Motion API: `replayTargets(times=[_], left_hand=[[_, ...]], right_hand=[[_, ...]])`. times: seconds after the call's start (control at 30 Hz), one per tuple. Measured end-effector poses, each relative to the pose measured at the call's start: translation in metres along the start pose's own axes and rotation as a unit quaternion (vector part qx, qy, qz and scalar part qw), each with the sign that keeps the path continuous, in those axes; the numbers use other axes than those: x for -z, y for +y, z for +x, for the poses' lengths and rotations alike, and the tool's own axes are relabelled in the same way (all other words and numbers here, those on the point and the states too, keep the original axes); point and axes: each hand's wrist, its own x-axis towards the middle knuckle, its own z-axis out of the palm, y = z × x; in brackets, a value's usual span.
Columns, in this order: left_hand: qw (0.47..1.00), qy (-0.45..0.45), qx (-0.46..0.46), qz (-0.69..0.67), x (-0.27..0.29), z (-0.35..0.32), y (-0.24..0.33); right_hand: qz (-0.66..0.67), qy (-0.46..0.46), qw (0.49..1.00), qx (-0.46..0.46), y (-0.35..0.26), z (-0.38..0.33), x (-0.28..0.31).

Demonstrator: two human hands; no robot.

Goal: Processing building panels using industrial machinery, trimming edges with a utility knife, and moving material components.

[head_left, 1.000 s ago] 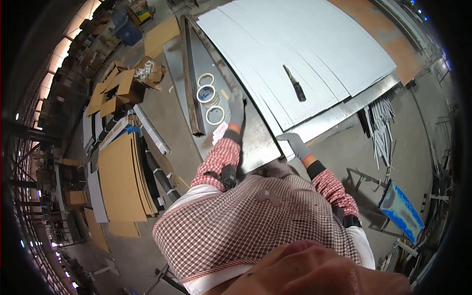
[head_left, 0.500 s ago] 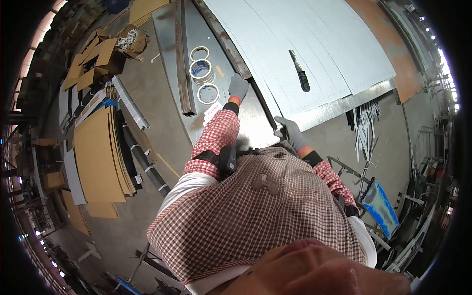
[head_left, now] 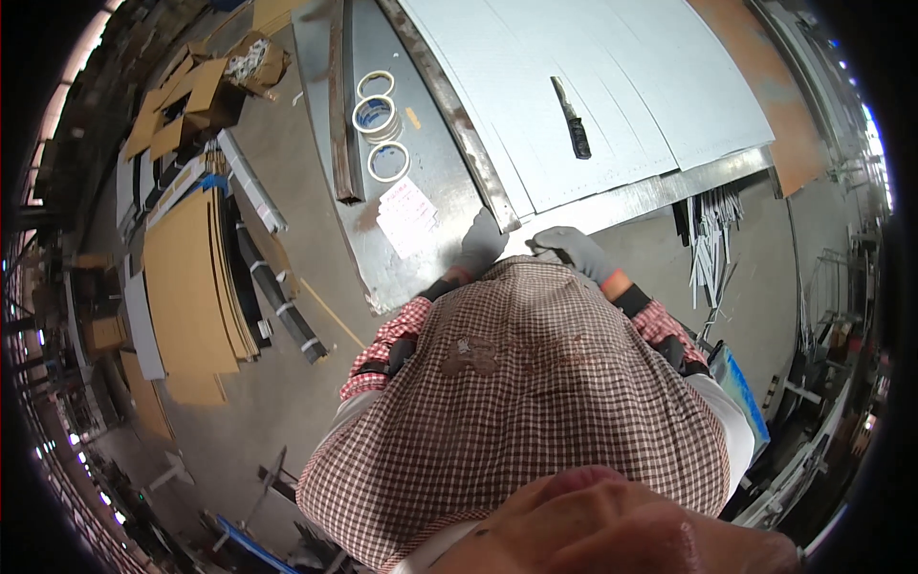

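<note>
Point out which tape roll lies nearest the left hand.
The single tape roll beside the white papers, at the row's near end; the other single roll and the stack lie farther off.

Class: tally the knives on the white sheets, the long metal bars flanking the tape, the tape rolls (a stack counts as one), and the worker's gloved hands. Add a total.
Knife: 1
Metal bars (left bar, right bar): 2
Tape rolls, stack as one: 3
Gloved hands (left hand, right hand): 2
Total: 8
</note>
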Motion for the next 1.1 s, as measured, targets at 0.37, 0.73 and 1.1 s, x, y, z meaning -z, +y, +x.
replayTargets(times=[0.37,0.73,1.1], left_hand=[[0.890,0.377,-0.252,0.046,0.135,0.078,0.094],[0.934,0.237,-0.123,0.237,0.093,0.141,0.097],[0.922,0.171,0.018,0.346,0.069,0.294,0.193]], right_hand=[[-0.619,0.384,0.636,0.254,-0.136,0.092,0.054],[-0.010,0.171,0.960,0.223,-0.024,-0.122,0.186],[0.120,0.409,0.884,0.194,-0.020,-0.266,0.400]])
